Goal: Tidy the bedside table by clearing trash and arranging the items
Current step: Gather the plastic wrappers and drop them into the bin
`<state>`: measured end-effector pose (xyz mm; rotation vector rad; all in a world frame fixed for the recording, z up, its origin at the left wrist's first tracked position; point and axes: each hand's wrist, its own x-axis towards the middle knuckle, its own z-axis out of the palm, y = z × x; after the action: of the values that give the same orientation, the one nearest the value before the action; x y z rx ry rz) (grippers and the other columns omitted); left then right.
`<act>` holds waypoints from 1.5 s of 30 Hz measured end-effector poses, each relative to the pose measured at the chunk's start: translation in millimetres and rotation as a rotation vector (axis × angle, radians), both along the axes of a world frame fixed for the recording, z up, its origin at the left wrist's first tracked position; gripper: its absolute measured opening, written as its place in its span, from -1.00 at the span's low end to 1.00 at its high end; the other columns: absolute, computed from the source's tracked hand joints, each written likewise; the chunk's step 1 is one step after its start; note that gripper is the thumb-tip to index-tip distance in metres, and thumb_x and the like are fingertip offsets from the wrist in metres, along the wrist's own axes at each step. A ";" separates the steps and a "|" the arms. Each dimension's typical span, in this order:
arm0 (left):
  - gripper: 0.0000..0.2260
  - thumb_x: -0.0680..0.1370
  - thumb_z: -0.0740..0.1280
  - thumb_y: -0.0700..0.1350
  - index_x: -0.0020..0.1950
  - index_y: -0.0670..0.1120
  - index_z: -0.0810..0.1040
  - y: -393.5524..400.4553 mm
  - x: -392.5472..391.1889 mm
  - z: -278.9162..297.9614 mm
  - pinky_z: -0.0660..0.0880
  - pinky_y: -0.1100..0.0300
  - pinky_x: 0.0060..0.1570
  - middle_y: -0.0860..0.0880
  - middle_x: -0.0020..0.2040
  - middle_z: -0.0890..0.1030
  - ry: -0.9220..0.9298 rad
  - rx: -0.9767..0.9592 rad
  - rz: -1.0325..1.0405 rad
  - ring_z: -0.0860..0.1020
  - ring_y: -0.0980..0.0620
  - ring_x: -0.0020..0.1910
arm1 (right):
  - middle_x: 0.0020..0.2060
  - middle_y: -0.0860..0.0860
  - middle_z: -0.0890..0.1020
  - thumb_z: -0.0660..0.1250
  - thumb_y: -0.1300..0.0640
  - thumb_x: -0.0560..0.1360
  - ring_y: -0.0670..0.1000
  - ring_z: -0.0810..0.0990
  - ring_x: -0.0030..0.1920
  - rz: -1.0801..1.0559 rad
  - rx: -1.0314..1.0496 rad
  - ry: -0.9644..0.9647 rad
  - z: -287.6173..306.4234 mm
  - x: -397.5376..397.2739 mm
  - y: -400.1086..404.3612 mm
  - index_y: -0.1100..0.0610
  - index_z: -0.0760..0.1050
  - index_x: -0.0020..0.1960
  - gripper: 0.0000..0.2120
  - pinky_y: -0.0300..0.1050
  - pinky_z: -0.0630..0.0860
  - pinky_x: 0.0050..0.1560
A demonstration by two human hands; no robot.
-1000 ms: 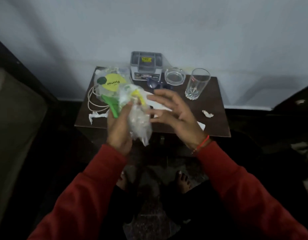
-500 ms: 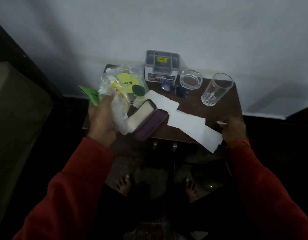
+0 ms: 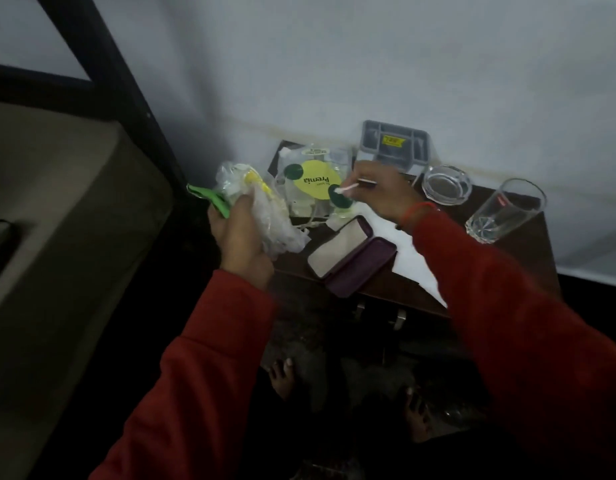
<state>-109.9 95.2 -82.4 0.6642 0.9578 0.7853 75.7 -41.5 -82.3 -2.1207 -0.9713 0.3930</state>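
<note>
now | left hand [image 3: 242, 233] clenched on plastic bag [image 3: 265, 216] of trash | right hand [image 3: 379, 192] pinching paper scrap [image 3: 344, 189]

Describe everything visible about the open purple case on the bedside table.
The purple case lies open and flat near the table's front edge, tilted diagonally. It has two long hinged halves with rounded corners: the left half shows a pale lining, the right half looks dark purple. It seems to be empty. White paper lies beside its right side. Neither hand touches it.
</note>
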 end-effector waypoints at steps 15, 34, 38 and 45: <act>-0.60 0.52 0.41 -0.17 0.34 0.04 0.50 -7.7 7.5 -0.1 0.62 -0.26 0.08 -0.09 0.13 0.68 -0.031 -0.096 -0.027 0.69 -0.14 0.07 | 0.17 0.10 0.65 0.44 0.14 0.49 0.22 0.53 0.26 -0.258 -0.413 -0.150 -67.2 13.0 97.5 -0.03 0.71 0.01 -0.86 0.09 0.53 0.27; -0.38 0.51 0.44 0.20 0.51 0.16 0.28 -94.6 19.8 29.9 0.52 -0.10 0.29 -0.06 0.43 0.52 -0.241 0.184 -0.706 0.55 -0.06 0.35 | -0.24 0.10 0.60 0.38 0.36 0.41 0.00 0.53 -0.25 0.017 0.235 0.146 89.6 -82.2 -86.4 -0.08 0.43 -0.06 -0.65 -0.13 0.49 -0.18; -0.49 0.62 0.35 -0.06 0.53 -0.12 0.31 -139.6 26.6 32.3 0.58 -0.12 0.18 -0.22 0.38 0.55 -0.357 0.128 -0.897 0.56 -0.21 0.32 | -0.01 0.17 0.62 0.48 0.24 0.39 0.21 0.59 -0.09 -0.147 0.169 -0.047 83.6 -76.3 -134.6 -0.15 0.32 0.17 -0.47 0.18 0.59 0.00; -0.71 0.42 0.32 0.02 -0.03 -0.11 0.72 -214.8 33.7 46.6 0.60 0.13 -0.01 -0.07 -0.13 0.72 -0.357 0.016 -1.066 0.68 0.02 -0.14 | 0.39 0.09 0.50 0.50 0.31 0.42 0.07 0.51 0.38 -0.130 0.209 0.369 72.0 -67.2 -219.4 0.01 0.06 0.58 -0.09 0.08 0.46 0.38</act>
<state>-76.3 -119.6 -35.8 0.8807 0.1790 -0.0523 8.5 -260.9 -10.3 -1.8263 -0.6292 0.5668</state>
